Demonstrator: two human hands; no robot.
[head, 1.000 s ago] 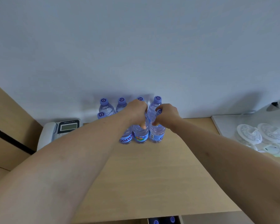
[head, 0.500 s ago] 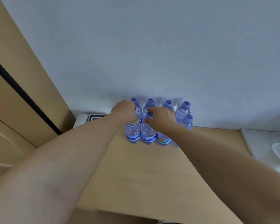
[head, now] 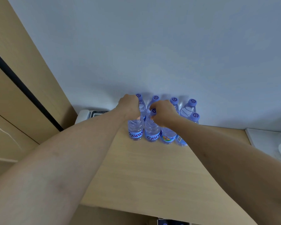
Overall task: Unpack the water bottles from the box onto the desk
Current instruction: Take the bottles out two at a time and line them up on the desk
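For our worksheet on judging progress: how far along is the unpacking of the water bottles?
Done: two rows of bottles stand on the desk by the wall. In hand: left hand and right hand each grip a front-row bottle's top. Left: purple caps still show in the box below.

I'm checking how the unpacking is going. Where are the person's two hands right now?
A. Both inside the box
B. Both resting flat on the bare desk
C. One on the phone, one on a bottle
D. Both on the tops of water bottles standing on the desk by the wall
D: the left hand and right hand each close over the top of an upright front-row water bottle on the desk, by the wall.
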